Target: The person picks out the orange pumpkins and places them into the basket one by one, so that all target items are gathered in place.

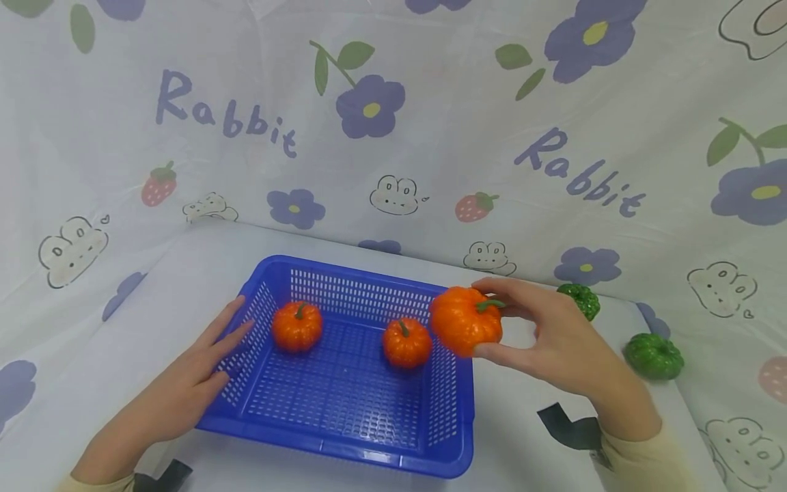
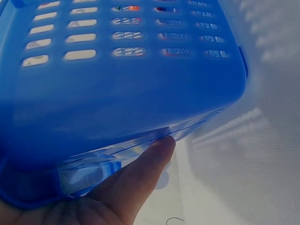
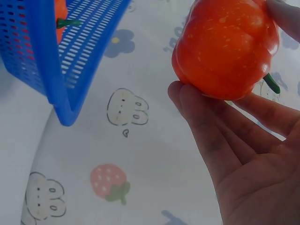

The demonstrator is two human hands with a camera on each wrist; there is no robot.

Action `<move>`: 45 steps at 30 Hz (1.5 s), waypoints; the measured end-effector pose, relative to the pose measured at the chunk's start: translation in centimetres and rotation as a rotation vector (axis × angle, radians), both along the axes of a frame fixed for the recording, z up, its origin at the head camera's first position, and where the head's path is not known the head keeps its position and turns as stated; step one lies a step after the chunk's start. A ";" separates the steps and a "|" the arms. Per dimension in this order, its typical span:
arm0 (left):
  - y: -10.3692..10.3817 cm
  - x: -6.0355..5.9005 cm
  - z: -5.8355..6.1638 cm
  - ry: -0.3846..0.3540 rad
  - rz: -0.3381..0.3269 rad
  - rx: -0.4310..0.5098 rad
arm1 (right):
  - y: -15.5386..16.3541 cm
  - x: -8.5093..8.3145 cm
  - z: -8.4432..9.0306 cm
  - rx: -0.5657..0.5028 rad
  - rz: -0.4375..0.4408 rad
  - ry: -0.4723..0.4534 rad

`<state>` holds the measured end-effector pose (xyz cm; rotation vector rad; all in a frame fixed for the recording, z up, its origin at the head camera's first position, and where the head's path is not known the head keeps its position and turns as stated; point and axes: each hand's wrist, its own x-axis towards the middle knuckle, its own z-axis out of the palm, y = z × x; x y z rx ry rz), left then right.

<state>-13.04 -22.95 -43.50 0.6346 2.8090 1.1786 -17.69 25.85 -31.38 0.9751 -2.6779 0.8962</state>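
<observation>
An orange toy pumpkin (image 1: pixel 465 321) with a green stem is gripped between the thumb and fingers of my right hand (image 1: pixel 553 335), over the right rim of a blue plastic basket (image 1: pixel 344 447). In the right wrist view this pumpkin (image 3: pixel 225 49) is close up, with fingers beneath it. Two more orange pumpkins lie inside the basket, one pumpkin (image 1: pixel 297 326) at the left and one pumpkin (image 1: pixel 407 343) at the right. My left hand (image 1: pixel 184 386) rests on the basket's left side with straight fingers. In the left wrist view a digit touches the basket's outer wall (image 2: pixel 126 93).
Two green pumpkins lie at the right, one green pumpkin (image 1: pixel 579 301) partly behind my right hand and one green pumpkin (image 1: pixel 654 357) near the table's right edge. A white table (image 1: pixel 516 437) carries everything. Behind it hangs a printed cloth (image 1: pixel 430 150).
</observation>
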 end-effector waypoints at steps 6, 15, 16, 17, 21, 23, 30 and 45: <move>0.0 0.0 0.1 -0.007 0.005 0.002 | -0.9 -0.3 0.2 -0.015 0.028 -0.014; 0.0 -0.1 0.1 -0.007 0.001 0.006 | -1.8 -0.7 0.2 -0.049 0.063 -0.051; 0.0 -0.1 0.0 -0.006 0.000 0.007 | -1.9 -0.7 0.2 -0.050 0.066 -0.055; 0.0 -0.1 0.0 -0.005 -0.001 0.007 | -2.1 -0.7 0.1 -0.047 0.066 -0.063; -0.1 -0.1 -0.1 -0.004 -0.002 0.007 | -2.7 -0.7 0.2 -0.030 0.058 -0.081; 0.0 -0.1 0.0 -0.001 -0.003 0.006 | -3.0 -0.6 0.2 -0.019 0.053 -0.084; 0.1 0.0 0.1 -0.004 -0.002 0.006 | -4.0 -1.0 0.3 -0.024 0.100 -0.080; 0.0 0.1 0.1 -0.003 0.007 -0.004 | -6.2 -1.3 0.2 -0.051 0.153 -0.135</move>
